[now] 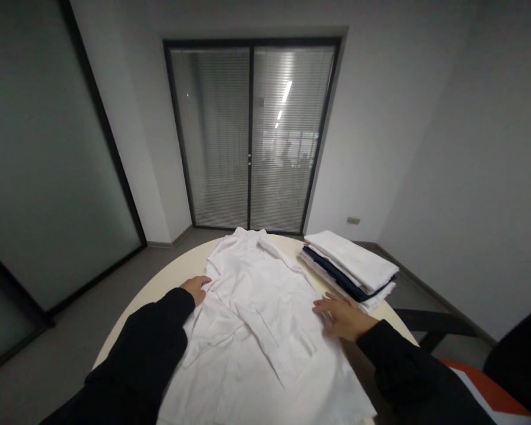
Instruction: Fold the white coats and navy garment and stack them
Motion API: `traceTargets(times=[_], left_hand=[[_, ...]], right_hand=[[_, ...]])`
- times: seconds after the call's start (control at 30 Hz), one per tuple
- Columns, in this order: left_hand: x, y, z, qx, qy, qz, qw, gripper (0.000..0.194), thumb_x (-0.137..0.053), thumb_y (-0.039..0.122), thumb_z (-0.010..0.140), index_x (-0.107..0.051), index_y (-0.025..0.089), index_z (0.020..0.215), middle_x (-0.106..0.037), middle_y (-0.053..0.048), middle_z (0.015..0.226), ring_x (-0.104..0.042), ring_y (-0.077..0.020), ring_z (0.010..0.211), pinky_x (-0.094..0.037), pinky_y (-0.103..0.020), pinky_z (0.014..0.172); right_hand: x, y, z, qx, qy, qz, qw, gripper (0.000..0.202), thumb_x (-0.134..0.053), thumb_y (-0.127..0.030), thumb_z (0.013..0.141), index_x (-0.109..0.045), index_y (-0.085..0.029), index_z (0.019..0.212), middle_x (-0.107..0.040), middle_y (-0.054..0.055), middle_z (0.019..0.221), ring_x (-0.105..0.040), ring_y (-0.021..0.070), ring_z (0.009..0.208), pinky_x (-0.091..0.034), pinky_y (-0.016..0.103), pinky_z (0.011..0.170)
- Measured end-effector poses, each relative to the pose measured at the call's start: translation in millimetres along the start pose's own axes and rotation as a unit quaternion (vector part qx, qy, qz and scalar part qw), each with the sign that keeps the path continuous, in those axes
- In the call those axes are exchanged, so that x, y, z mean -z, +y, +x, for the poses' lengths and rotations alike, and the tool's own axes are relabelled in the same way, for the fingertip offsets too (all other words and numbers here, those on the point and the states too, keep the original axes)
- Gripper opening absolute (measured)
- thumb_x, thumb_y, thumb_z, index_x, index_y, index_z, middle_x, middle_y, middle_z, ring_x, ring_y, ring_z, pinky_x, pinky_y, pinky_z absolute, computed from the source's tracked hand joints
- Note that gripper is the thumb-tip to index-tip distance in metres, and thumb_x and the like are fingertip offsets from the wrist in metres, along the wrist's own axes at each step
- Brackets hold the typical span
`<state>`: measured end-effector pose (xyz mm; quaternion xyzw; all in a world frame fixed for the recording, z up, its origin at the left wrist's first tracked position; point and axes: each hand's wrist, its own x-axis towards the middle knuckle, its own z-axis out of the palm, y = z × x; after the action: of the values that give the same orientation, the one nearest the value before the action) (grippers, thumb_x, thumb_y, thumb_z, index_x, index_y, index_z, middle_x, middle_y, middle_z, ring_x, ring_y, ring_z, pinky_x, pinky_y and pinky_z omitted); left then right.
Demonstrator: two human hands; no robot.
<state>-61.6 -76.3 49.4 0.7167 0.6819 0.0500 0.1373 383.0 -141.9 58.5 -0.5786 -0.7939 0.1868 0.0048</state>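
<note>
A long-sleeved white shirt (248, 295) lies spread on the round table, its collar at the far edge and its sleeves folded inward across the body. At the shirt's left edge, my left hand (196, 288) has its fingers closed on the fabric; the fingertips are partly hidden. My right hand (341, 317) is over the shirt's right edge, fingers apart, touching or just above the cloth, slightly blurred. The near part of the shirt reaches the bottom of the view.
A stack of folded clothes (351, 262), white with a dark navy layer, sits on the right of the cream round table (157, 280). Beyond are a glass door with blinds (250, 136) and plain walls. A black chair (522, 348) and an orange-and-white item (482, 383) are at lower right.
</note>
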Motion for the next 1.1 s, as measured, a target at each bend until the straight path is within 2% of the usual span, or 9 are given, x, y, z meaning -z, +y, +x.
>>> traceTargets(times=[0.07, 0.13, 0.23, 0.33, 0.57, 0.73, 0.87, 0.97, 1.1], left_hand=[[1.2, -10, 3, -0.018, -0.014, -0.031, 0.999, 0.056, -0.05, 0.008, 0.07, -0.056, 0.018, 0.125, -0.065, -0.005, 0.112, -0.062, -0.0183, 0.105, -0.044, -0.025, 0.092], [3.5, -20, 4, -0.043, -0.039, -0.088, 0.994, 0.059, -0.052, 0.011, 0.067, -0.055, 0.018, 0.125, -0.066, -0.002, 0.1, -0.063, -0.0189, 0.096, -0.047, -0.026, 0.087], [8.4, -35, 4, -0.063, -0.107, -0.187, 0.975, 0.064, -0.054, 0.016, 0.061, -0.053, 0.02, 0.124, -0.066, 0.0, 0.093, -0.064, -0.0205, 0.088, -0.049, -0.027, 0.078], [13.9, -53, 2, -0.022, -0.156, -0.219, 0.963, 0.067, -0.054, 0.018, 0.058, -0.05, 0.019, 0.125, -0.067, 0.001, 0.085, -0.064, -0.0195, 0.076, -0.049, -0.026, 0.067], [30.9, -75, 4, 0.092, -0.003, 0.009, 0.996, 0.038, -0.059, 0.014, 0.055, -0.062, 0.021, 0.092, -0.065, 0.002, 0.072, -0.066, -0.0209, 0.078, -0.049, -0.025, 0.068], [44.8, -55, 23, 0.093, 0.048, 0.078, 0.991, 0.035, -0.06, 0.017, 0.067, -0.063, 0.013, 0.101, -0.067, -0.017, 0.104, -0.062, -0.0351, 0.104, -0.047, -0.04, 0.087], [33.5, -22, 29, -0.039, 0.04, 0.08, 0.995, 0.054, -0.053, 0.023, 0.081, -0.047, 0.02, 0.135, -0.044, -0.009, 0.146, -0.043, -0.0221, 0.132, -0.032, -0.029, 0.108], [19.6, -5, 24, -0.08, -0.021, 0.09, 0.993, 0.055, -0.058, 0.029, 0.079, -0.052, 0.022, 0.133, -0.049, -0.006, 0.143, -0.046, -0.02, 0.131, -0.033, -0.027, 0.108], [20.0, -1, 18, -0.054, -0.069, 0.13, 0.988, 0.055, -0.061, 0.038, 0.076, -0.058, 0.017, 0.127, -0.061, -0.014, 0.128, -0.057, -0.0311, 0.118, -0.043, -0.039, 0.099]], right_hand=[[-6, -8, 4, 0.043, 0.066, 0.027, 0.997, 0.056, -0.063, -0.032, 0.073, -0.059, -0.024, 0.128, -0.053, 0.011, 0.138, -0.032, 0.0338, 0.138, -0.021, 0.054, 0.113], [-14, -16, 9, 0.081, 0.078, 0.056, 0.992, 0.071, -0.063, -0.042, 0.076, -0.045, -0.021, 0.141, -0.039, 0.014, 0.149, -0.025, 0.0334, 0.141, -0.022, 0.051, 0.114], [-22, -24, 13, 0.07, 0.005, 0.075, 0.995, 0.106, -0.071, -0.062, 0.064, -0.023, -0.024, 0.151, -0.011, 0.013, 0.159, -0.006, 0.0363, 0.145, -0.013, 0.055, 0.115], [-22, -25, 12, 0.041, -0.059, 0.061, 0.996, 0.116, -0.075, -0.065, 0.055, -0.023, -0.025, 0.151, -0.008, 0.014, 0.159, -0.002, 0.0376, 0.145, -0.007, 0.059, 0.114], [-16, -19, 10, 0.034, -0.092, 0.057, 0.994, 0.117, -0.08, -0.059, 0.05, -0.027, -0.029, 0.149, -0.008, 0.012, 0.159, 0.0, 0.0372, 0.145, -0.004, 0.062, 0.112], [-19, -14, 13, 0.056, -0.097, 0.072, 0.991, 0.117, -0.083, -0.056, 0.048, -0.029, -0.032, 0.148, -0.009, 0.011, 0.159, -0.001, 0.0381, 0.145, -0.004, 0.065, 0.111], [-16, -12, 9, 0.055, -0.104, 0.073, 0.99, 0.118, -0.086, -0.055, 0.041, -0.038, -0.028, 0.145, -0.016, 0.013, 0.158, -0.006, 0.0386, 0.145, -0.007, 0.06, 0.114], [-9, -12, 0, 0.064, -0.085, 0.104, 0.989, 0.104, -0.087, -0.051, 0.04, -0.053, -0.026, 0.135, -0.031, 0.013, 0.153, -0.021, 0.0382, 0.142, -0.017, 0.051, 0.115], [3, -12, -9, 0.064, -0.059, 0.135, 0.987, 0.068, -0.081, -0.052, 0.055, -0.068, -0.028, 0.116, -0.054, 0.01, 0.138, -0.05, 0.034, 0.125, -0.035, 0.044, 0.107]])
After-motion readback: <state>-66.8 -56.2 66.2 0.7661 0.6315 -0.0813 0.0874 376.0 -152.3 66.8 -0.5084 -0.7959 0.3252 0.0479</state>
